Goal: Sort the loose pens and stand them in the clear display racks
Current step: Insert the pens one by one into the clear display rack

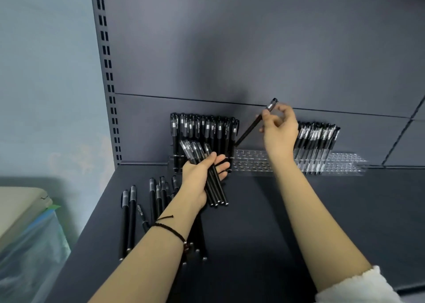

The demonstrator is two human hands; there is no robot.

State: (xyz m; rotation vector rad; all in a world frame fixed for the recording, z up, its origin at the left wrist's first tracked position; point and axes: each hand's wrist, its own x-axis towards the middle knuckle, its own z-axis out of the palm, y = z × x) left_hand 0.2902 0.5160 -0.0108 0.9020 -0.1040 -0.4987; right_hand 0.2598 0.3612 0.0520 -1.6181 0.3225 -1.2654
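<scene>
Pinches one pen (250,128) by its cap end in right hand (279,130) fingers, tilted, tip low at the clear rack (250,162) along the shelf's (299,210) back edge; clasps a bundle of pens (213,187) in left hand (197,178) fingers. Risks missing the hole at that slant and knocking the standing pens (202,128) just beside. Notes loose pens (131,215) lying near the left edge.

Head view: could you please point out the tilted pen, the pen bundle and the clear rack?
tilted pen (249,130), head view, mid barrel.
pen bundle (215,192), head view, lower barrels.
clear rack (250,162), head view, bare holes.
</scene>
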